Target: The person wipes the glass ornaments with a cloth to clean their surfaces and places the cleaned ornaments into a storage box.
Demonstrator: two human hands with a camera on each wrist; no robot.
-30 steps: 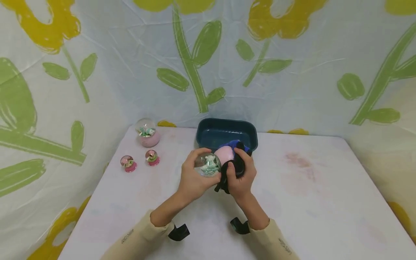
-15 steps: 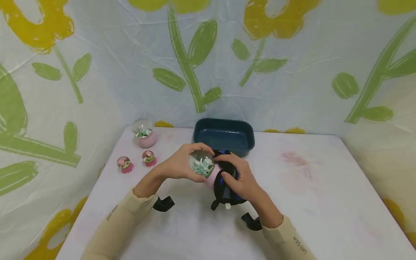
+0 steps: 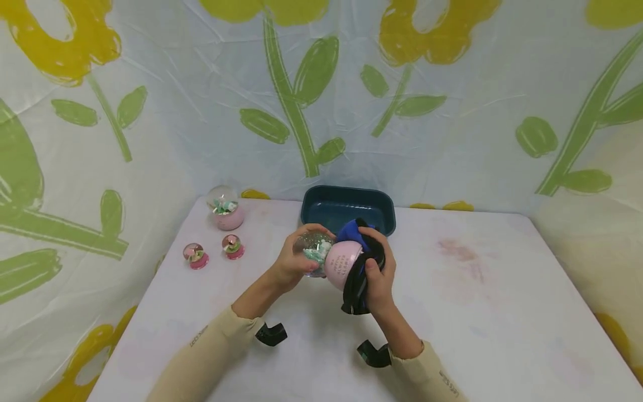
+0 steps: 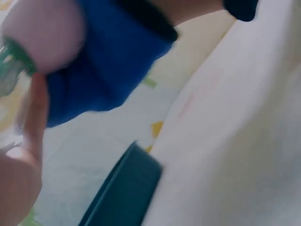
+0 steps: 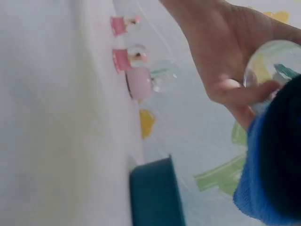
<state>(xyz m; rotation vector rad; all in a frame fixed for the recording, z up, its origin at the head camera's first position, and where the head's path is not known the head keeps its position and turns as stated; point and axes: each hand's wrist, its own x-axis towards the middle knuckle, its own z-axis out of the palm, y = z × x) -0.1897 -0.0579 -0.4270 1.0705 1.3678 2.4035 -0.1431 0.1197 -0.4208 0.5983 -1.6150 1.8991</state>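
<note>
My left hand (image 3: 291, 265) grips the clear dome of a snow globe (image 3: 344, 264), its fingers and thumb curled around the glass. The globe is held tilted above the table, its lettered pink base towards the right. Green and white figures show inside the dome. My right hand (image 3: 380, 273) holds a blue cloth with black trim (image 3: 351, 229) against the pink base. In the left wrist view the blue cloth (image 4: 103, 61) covers one side of the base (image 4: 44, 35). The right wrist view shows the cloth (image 5: 277, 174) hiding most of the base, with the dome (image 5: 265, 61) beyond it.
A dark teal tray (image 3: 387, 215) stands at the table's back edge, behind the hands. Another pink-based snow globe (image 3: 229, 216) stands at the back left, with two small globes, one left (image 3: 197, 258) and one right (image 3: 234, 249), in front. Patterned fabric walls surround the table.
The snow globe has turned, bringing the lettering on its base into view. The cloth has shifted from the near side of the base up towards its far right side, with the right hand.
</note>
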